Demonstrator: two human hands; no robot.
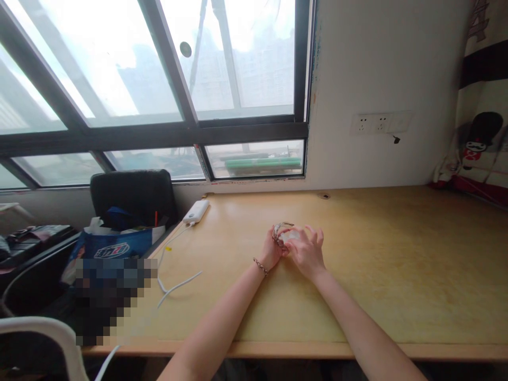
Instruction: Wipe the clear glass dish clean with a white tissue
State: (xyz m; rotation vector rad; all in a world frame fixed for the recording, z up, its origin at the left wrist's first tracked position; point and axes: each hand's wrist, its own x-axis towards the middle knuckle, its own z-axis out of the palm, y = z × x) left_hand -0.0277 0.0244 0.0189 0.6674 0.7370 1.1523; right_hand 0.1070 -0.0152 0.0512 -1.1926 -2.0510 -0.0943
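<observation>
Curved band (275, 237), one, patterned and open-ended in outline: being held up over the middle of the desk (397, 275), between the two hands. Left hand (270, 253), one: closing around the near side of the band, with a beaded bracelet (261, 267) circling its wrist. Right hand (308, 254), one: bringing thumb and forefinger close to the band's lower end while the other fingers are standing raised and apart; whether it is gripping is not showing clearly. Pale piece (292, 235), one, too blurred to identify: sitting between the fingers and the band. Progress, as judged: handling seems to be under way, the left-hand hold being in place and the band not yet resting on the desk; how much is finished or remaining is not showing. Surroundings: a white power bank (196, 211) is lying at the far left edge, a white cable (179, 288) is trailing nearer, and a black chair (133, 194) is standing beyond the left side.
</observation>
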